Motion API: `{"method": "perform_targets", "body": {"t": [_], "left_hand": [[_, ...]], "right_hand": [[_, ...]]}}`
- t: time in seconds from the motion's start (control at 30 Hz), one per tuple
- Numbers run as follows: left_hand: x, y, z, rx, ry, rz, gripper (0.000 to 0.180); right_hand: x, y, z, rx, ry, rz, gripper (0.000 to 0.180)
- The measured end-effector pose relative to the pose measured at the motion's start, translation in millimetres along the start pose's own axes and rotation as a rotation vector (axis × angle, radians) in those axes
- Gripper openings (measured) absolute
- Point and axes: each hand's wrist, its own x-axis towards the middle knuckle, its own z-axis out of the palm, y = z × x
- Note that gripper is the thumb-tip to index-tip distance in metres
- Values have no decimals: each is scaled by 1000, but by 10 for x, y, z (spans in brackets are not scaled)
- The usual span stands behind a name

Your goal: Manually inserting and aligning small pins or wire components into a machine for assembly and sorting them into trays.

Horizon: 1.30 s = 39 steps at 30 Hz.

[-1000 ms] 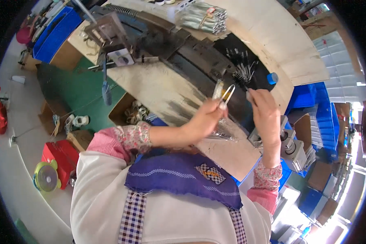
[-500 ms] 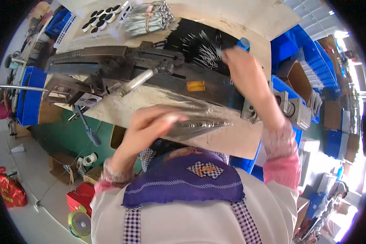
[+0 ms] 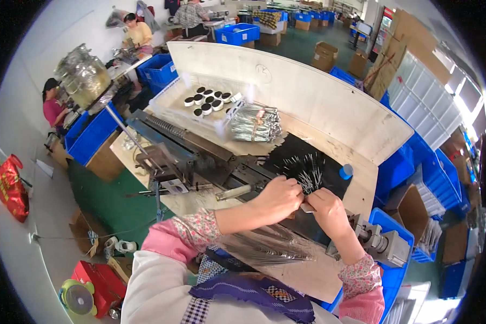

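Observation:
My left hand (image 3: 282,198) and my right hand (image 3: 328,209) meet over the right part of a dark metal bench machine (image 3: 216,146), fingers pinched. A small pale flat bit shows between them, too hidden to name. Just beyond, thin silvery metal pieces (image 3: 310,175) lie loose on a black mat (image 3: 329,156). Nearer me, under my hands, a sheaf of fine dark wires (image 3: 267,245) is spread on the wooden tabletop (image 3: 318,275). The machine's handle with a pale grip (image 3: 234,193) stands left of my left hand.
Behind the machine lie a tied bundle of silvery rods (image 3: 256,123) and a clear tray (image 3: 173,110) with several black-topped white round pieces. A blue cap (image 3: 346,171) sits at the mat's right. A metal clamp block (image 3: 389,248) and blue bins (image 3: 399,167) are at right.
My left hand has moved from over the wires up to the machine, beside my right hand. My right hand has come down and nearer from the loose metal pieces. The view has tilted up.

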Motion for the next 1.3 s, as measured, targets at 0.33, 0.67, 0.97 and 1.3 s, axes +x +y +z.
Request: {"method": "perform_targets", "body": {"t": [0.33,0.67,0.97,1.3], "left_hand": [[-648,300,-11,-725,418,-646,12],[-586,-251,-395,-2881,124,-951,50],[-702,150,347,-1032,145,-882,27],[-1918,-638,-126,-1224,599,-1647,41]], "right_hand": [[532,178,471,354,123,138,13],[451,164,540,286,67,229,16],[532,161,531,271,57,155,15],[-191,-96,894,-87,-43,286,25]]}}
